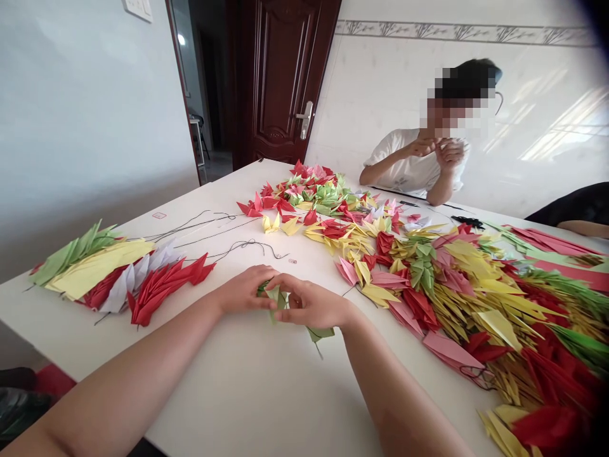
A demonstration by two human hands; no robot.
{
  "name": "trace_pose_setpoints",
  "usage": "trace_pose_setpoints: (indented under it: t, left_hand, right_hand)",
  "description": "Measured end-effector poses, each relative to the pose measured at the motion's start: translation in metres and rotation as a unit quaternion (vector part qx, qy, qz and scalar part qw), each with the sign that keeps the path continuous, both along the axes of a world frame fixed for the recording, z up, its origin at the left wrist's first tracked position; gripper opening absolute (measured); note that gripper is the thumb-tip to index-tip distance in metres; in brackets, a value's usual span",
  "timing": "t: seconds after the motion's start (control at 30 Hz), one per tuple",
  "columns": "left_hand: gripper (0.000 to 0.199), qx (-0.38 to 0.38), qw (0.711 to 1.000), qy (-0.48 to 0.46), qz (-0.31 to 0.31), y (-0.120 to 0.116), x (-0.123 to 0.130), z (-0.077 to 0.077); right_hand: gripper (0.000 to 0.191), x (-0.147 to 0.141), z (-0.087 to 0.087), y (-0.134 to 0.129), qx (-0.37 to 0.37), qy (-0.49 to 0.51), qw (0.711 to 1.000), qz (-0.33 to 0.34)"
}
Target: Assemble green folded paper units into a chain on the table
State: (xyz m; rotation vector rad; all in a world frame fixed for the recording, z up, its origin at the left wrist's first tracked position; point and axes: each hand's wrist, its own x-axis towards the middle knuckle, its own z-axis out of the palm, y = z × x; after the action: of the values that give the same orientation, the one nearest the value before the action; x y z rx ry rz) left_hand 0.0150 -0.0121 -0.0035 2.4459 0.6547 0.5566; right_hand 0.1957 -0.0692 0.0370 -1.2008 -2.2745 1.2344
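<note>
Green folded paper (321,332) is held between my two hands near the middle of the white table (228,387), with a dark thread end hanging from it. My left hand (247,291) has its fingers closed on the paper's left part. Around its upper part, the thumb and fingers of my right hand (309,301) are curled and pinch it. Much of the green paper is hidden behind my fingers. Left of my hands lie strung rows of folded paper in green (78,255), yellow (99,268), white (137,277) and red (166,289).
A large heap of folded paper pieces (457,279) covers the table's right side, and another pile (314,190) lies at the back. Loose black threads (247,244) lie beyond my hands. A person (409,158) in a white shirt sits across the table, hands raised.
</note>
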Motion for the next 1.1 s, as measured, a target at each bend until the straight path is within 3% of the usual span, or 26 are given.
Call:
trace_pose_setpoints:
  t: [0.1,0.27,0.47,0.57,0.67,0.77,0.9,0.97,1.1]
  left_hand:
    - [0.037,-0.001,0.999,0.040,0.026,0.001,0.003,-0.001]
    - [0.030,-0.024,0.996,0.030,0.082,0.001,0.005,-0.002]
    - [0.029,-0.041,0.993,0.007,0.108,0.003,0.002,-0.009]
    - [0.036,-0.012,0.995,-0.016,0.097,0.005,0.001,-0.010]
    - [0.024,-0.003,0.996,-0.005,0.093,0.004,0.002,-0.008]
    - [0.017,-0.007,0.994,0.004,0.110,0.002,0.002,-0.008]
    - [0.032,0.044,0.993,0.005,0.113,0.002,0.002,-0.011]
    - [0.039,0.082,0.992,0.010,0.090,0.002,0.003,-0.012]
    - [0.037,0.127,0.991,0.026,0.040,0.003,0.007,-0.010]
  right_hand:
    - [0.031,0.003,-0.001,0.003,-0.008,0.078,0.996,-0.036]
    - [0.029,0.013,0.002,0.008,-0.001,0.175,0.972,-0.160]
    - [0.019,0.020,0.000,0.011,0.062,0.065,0.971,-0.220]
    - [0.018,0.020,0.001,0.012,0.061,0.101,0.959,-0.257]
    - [0.015,0.022,0.009,0.012,0.045,0.203,0.928,-0.309]
    - [0.012,0.026,0.023,0.009,0.052,0.338,0.869,-0.356]
    - [0.010,0.024,0.038,0.000,0.092,0.475,0.794,-0.368]
    - [0.009,0.020,0.040,-0.004,0.103,0.491,0.787,-0.360]
    - [0.010,0.009,0.036,-0.005,0.104,0.466,0.807,-0.347]
